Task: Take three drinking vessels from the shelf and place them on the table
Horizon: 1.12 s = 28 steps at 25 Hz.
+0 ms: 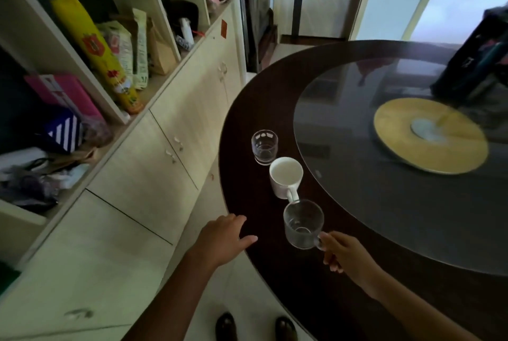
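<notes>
Right hand (pixel 343 252) grips glass mug (pixel 302 225) handle beside white mug (pixel 286 177) and tumbler (pixel 264 147) on table (pixel 247 170)

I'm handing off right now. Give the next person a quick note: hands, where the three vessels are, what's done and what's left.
Right hand: pinching the handle of the glass mug, at the near edge of the round table; can't tell if it's fully down.
Left hand: empty, resting on the table edge.
Glass tumbler and white mug: upright on the table, in a row with the glass mug.
Left: release the glass mug.
</notes>
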Tool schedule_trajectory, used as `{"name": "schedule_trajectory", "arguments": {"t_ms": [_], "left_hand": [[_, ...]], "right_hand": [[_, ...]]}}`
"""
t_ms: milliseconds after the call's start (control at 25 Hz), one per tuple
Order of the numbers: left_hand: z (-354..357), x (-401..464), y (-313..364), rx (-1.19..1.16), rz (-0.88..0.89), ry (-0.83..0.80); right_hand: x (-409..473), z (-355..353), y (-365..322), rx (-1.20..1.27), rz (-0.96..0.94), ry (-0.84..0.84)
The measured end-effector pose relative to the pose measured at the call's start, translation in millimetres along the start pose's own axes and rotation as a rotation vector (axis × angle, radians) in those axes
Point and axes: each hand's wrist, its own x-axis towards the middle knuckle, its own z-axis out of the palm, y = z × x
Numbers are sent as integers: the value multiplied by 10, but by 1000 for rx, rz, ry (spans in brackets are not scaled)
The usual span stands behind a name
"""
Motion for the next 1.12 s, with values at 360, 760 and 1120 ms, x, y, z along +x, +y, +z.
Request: {"name": "schedule_trajectory", "arguments": {"t_ms": [360,760,1120], "left_hand": [[291,-68,-55,14,-19,-54],[384,-167,-202,68,-18,-111],[401,-239,-136,53,22,-92]], "right_hand": [[218,144,399,136,41,245],[329,311,587,226,51,390],[235,251,596,212,150,380]]}}
